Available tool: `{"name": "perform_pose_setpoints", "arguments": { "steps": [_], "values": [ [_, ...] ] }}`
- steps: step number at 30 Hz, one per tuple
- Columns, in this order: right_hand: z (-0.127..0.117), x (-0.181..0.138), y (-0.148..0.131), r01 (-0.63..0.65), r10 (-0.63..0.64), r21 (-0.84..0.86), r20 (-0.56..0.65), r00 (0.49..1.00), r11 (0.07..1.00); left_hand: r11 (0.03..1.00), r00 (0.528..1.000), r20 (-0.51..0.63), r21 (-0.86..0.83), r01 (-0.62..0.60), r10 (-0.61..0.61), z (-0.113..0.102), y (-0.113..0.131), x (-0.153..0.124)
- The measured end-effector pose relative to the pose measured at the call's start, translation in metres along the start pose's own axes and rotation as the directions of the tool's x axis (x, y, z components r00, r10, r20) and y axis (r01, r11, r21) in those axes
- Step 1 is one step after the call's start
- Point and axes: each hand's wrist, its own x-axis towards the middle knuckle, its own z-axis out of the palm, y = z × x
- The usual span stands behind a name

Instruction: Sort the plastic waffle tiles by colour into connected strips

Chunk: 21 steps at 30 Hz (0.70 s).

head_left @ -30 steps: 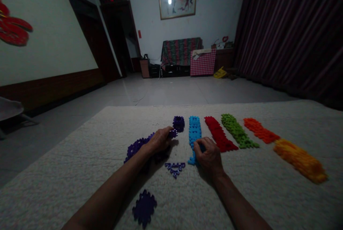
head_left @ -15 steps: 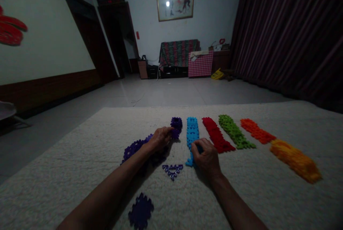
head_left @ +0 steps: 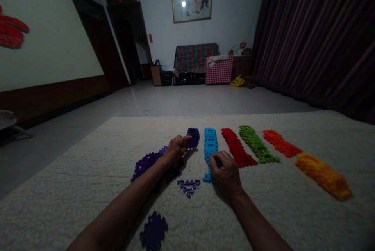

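Purple interlocking plastic pieces (head_left: pixel 193 137) lie overlapped in a short row. My left hand (head_left: pixel 177 148) reaches them with its index finger stretched out at their near end, and its other fingers are partly hidden. Under that forearm spreads a larger heap of purple pieces (head_left: pixel 145 163). My right hand (head_left: pixel 226 170) is closed, thumb and fingertips together, beside the near part of a light blue row (head_left: pixel 210 141). Whatever it may hold is hidden. A purple triangular piece (head_left: pixel 188 187) lies between my arms. Closer to me is a dark purple notched piece (head_left: pixel 154 230).
Rows of red (head_left: pixel 236 147), green (head_left: pixel 258 143), orange (head_left: pixel 281 143) and yellow-orange pieces (head_left: pixel 322 175) lie to the right. All rest on a pale textured cover (head_left: pixel 96 157). Beyond are a tiled floor (head_left: pixel 187 98), a cloth-draped cabinet (head_left: pixel 195 59) and a dark curtain (head_left: pixel 307 40).
The purple piece under my left fingers has settled against the short purple row, and the index finger now extends over it. My right hand has hardly moved.
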Motion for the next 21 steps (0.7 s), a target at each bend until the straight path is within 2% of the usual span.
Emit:
{"name": "perform_pose_setpoints", "arguments": {
  "steps": [4, 12, 21],
  "values": [
    [0.000, 0.000, 0.000, 0.003, -0.003, -0.001, -0.005, 1.000, 1.000, 0.998, 0.999, 0.001, -0.032, 0.047, -0.047, 0.002, 0.000, 0.006],
    [-0.001, 0.001, -0.001, -0.004, 0.004, 0.001, 0.011, 1.000, 1.000, 0.972, 0.989, -0.053, -0.197, 0.128, -0.141, 0.013, -0.008, 0.010],
    [-0.001, 0.000, -0.001, 0.000, 0.000, 0.002, 0.002, 1.000, 1.000, 0.979, 0.987, -0.057, -0.143, 0.143, -0.153, 0.013, -0.006, 0.015]
  ]
}}
